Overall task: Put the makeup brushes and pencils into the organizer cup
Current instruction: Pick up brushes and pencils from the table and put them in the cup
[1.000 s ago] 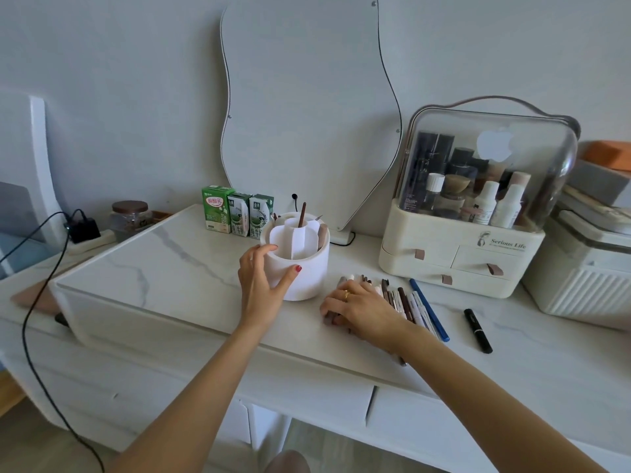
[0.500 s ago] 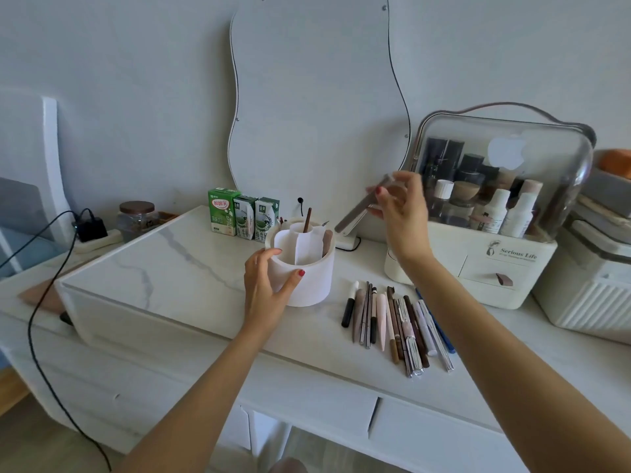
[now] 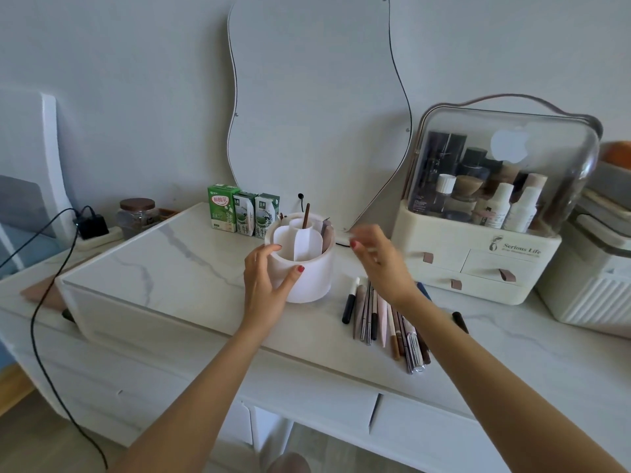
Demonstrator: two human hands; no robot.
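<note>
The white divided organizer cup (image 3: 307, 278) stands on the marble top. My left hand (image 3: 264, 285) grips its left side, thumb on the front wall. A brown pencil (image 3: 306, 215) and a grey brush (image 3: 326, 230) stand inside it. My right hand (image 3: 379, 261) hovers just right of the cup, motion-blurred, fingers apart and holding nothing that I can make out. Below that hand a row of several makeup brushes and pencils (image 3: 382, 315) lies on the desk. A black pen (image 3: 460, 321) lies apart further right.
A clear-lidded cosmetics case (image 3: 478, 261) with drawers stands at the right, with a white ribbed box (image 3: 594, 295) beyond it. Three milk cartons (image 3: 244, 213) and a wavy mirror (image 3: 317, 97) are behind the cup. A jar (image 3: 136, 216) and a charger cable (image 3: 51, 268) are at the left.
My right hand picked a grey brush from the row, lifted it up beside the cup, and now has come down empty while the brush stands in the cup. My left hand stayed on the cup.
</note>
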